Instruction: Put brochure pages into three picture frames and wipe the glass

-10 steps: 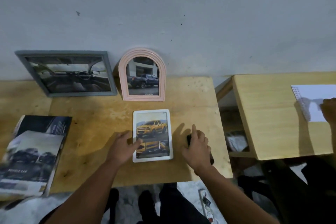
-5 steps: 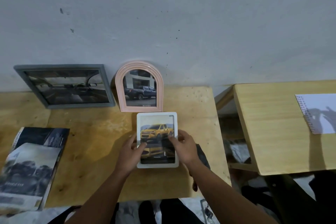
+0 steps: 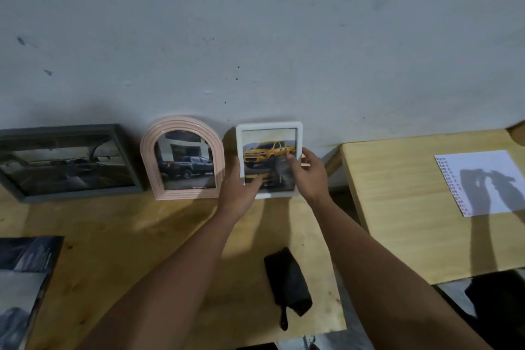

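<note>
Though gripped (both hands), white frame upright.

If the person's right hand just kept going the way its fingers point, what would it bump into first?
The right hand already grips the white frame, so it meets that frame at once; pushing on, the frame would press into the grey wall directly behind it, though the gap is unclear.

The wooden tabletop carries a grey frame, a pink arched frame, a white frame, a black cloth and a brochure. A second tabletop bears a spiral notepad.
</note>
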The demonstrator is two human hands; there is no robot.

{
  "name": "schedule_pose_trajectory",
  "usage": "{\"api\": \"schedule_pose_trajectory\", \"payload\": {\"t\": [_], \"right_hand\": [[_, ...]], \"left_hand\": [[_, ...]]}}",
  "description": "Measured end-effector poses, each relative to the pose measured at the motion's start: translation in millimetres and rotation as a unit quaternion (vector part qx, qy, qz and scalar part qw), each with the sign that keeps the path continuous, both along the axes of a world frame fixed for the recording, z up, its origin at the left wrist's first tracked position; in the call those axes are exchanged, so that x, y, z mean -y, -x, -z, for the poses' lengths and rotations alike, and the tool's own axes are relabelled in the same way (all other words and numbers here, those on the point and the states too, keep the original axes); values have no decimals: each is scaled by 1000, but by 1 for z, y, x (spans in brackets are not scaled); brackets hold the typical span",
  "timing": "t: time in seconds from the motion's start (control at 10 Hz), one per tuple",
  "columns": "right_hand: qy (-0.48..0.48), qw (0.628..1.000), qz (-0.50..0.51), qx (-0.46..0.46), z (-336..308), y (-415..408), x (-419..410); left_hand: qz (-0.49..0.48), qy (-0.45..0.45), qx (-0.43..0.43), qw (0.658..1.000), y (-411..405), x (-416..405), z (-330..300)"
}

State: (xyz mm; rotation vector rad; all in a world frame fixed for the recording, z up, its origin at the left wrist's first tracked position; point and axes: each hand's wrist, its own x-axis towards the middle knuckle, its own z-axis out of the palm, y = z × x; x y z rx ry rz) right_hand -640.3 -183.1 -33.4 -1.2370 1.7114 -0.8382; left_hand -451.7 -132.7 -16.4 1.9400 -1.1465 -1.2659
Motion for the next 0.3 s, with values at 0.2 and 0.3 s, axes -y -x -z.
{"api": "schedule_pose_trajectory", "payload": {"t": [0.2, 0.3], "right_hand": [[-40, 998, -36, 20, 1, 0, -1], [-39, 999, -1, 23, -7, 2, -33]], "left_hand": [[-11, -1, 12, 1000, 9, 15, 1], [-18, -7, -22, 1000, 16, -7, -7]]}}
